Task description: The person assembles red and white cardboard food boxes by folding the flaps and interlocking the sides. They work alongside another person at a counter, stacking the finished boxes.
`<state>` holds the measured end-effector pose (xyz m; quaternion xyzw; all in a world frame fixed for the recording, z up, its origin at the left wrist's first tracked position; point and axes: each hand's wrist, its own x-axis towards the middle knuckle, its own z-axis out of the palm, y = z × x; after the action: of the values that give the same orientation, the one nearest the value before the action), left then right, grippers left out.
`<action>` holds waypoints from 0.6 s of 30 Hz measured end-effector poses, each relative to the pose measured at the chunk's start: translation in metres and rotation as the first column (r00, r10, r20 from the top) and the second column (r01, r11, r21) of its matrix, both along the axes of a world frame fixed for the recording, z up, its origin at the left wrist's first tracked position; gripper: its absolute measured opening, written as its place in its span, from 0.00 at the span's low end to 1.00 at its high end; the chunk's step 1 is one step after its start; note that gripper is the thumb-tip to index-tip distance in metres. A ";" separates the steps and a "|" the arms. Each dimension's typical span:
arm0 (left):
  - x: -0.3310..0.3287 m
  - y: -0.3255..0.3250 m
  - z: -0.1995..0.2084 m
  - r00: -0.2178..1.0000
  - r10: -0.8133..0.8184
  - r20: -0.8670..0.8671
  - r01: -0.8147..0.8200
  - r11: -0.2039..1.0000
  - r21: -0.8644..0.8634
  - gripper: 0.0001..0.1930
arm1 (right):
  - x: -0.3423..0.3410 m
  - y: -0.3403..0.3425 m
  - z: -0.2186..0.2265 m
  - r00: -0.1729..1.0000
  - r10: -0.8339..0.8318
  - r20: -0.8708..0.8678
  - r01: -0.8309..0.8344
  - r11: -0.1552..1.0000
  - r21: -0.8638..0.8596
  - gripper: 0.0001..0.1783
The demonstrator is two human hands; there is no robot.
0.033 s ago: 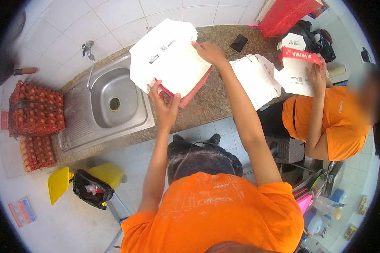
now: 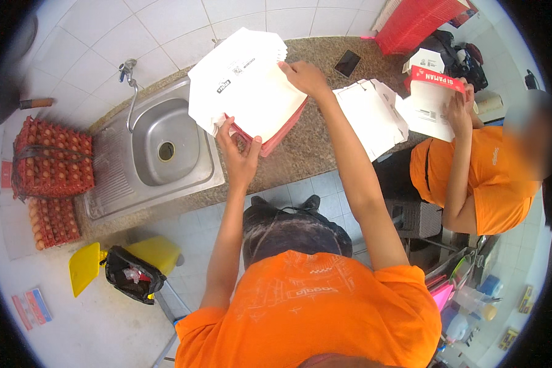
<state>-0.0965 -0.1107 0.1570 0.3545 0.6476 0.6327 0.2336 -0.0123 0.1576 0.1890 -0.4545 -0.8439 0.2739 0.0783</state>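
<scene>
A stack of flat cardboard food boxes (image 2: 251,92), white on top with red edges, lies on the counter right of the sink. My left hand (image 2: 240,159) grips its near-left edge, with thumb and fingers apart along the side. At its far-right edge, my right hand (image 2: 305,78) pinches the flaps; part of that grip is hidden. Right of the stack lies a second group of flat white boxes (image 2: 371,116). Beyond it, a co-worker's hands (image 2: 459,110) hold a partly folded red and white box (image 2: 428,101).
A steel sink (image 2: 211,168) with a tap (image 2: 129,70) is set into the speckled counter. Red trays of eggs (image 2: 52,156) stand at left. A phone (image 2: 348,63) lies near the wall. Below is a yellow bin (image 2: 156,253). A red stack (image 2: 417,24) stands at back right.
The co-worker's box has tilted slightly and one of its flaps has shifted. My hands and the stack show no visible movement.
</scene>
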 end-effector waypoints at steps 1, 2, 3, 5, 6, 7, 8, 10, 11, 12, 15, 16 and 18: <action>0.001 0.000 0.002 1.000 0.001 0.020 -0.001 1.000 -0.021 0.39 | 0.001 -0.001 0.002 1.000 0.013 -0.003 -0.013 1.000 -0.021 0.36; 0.001 0.001 0.001 1.000 0.013 -0.023 -0.013 1.000 -0.015 0.39 | 0.001 0.001 -0.002 0.999 0.015 -0.051 -0.016 0.999 -0.030 0.36; 0.000 0.003 -0.001 0.998 0.026 -0.064 -0.026 1.000 -0.009 0.39 | 0.002 0.004 -0.010 0.995 0.017 -0.098 -0.021 0.999 -0.038 0.36; -0.002 0.005 -0.006 0.989 0.048 -0.142 -0.049 0.999 0.000 0.39 | 0.001 0.013 -0.020 0.992 0.019 -0.129 -0.025 0.999 -0.044 0.37; -0.002 0.008 -0.007 0.982 0.055 -0.179 -0.055 0.998 0.001 0.40 | -0.001 0.017 -0.021 0.993 0.016 -0.114 -0.021 0.999 -0.042 0.38; -0.003 0.009 -0.008 0.974 0.060 -0.217 -0.061 0.998 0.002 0.41 | -0.003 0.020 -0.024 0.995 0.012 -0.099 -0.016 0.999 -0.040 0.39; -0.004 0.009 -0.008 0.962 0.075 -0.264 -0.080 0.997 -0.010 0.43 | -0.005 0.020 -0.027 0.997 -0.002 -0.073 0.001 1.000 -0.015 0.40; -0.005 0.009 -0.006 0.934 0.096 -0.345 -0.114 0.993 -0.033 0.46 | -0.008 0.015 -0.026 0.999 -0.039 -0.010 0.039 0.999 0.036 0.42; -0.005 0.009 -0.005 0.940 0.088 -0.330 -0.103 0.994 -0.027 0.48 | -0.010 0.012 -0.026 0.999 -0.051 -0.007 0.051 0.999 0.015 0.42; -0.004 0.008 -0.004 0.948 0.080 -0.309 -0.091 0.996 -0.022 0.49 | -0.010 0.006 -0.020 0.998 -0.063 0.002 0.063 0.998 -0.007 0.43; -0.005 0.008 -0.007 0.925 0.078 -0.371 -0.102 0.994 -0.046 0.52 | -0.010 0.006 -0.017 0.998 -0.058 0.011 0.059 0.998 -0.028 0.45; -0.005 0.008 -0.007 0.917 0.078 -0.391 -0.108 0.993 -0.055 0.52 | -0.009 0.008 -0.018 0.999 -0.050 0.011 0.051 0.998 -0.028 0.45; -0.003 0.008 -0.005 0.910 0.085 -0.405 -0.120 0.991 -0.063 0.52 | -0.008 0.010 -0.018 0.998 -0.049 0.026 0.051 0.997 -0.059 0.45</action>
<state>-0.0995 -0.1026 0.1522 0.4318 0.7263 0.5293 0.0774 -0.0199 0.1679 0.1715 -0.4810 -0.8246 0.2916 0.0611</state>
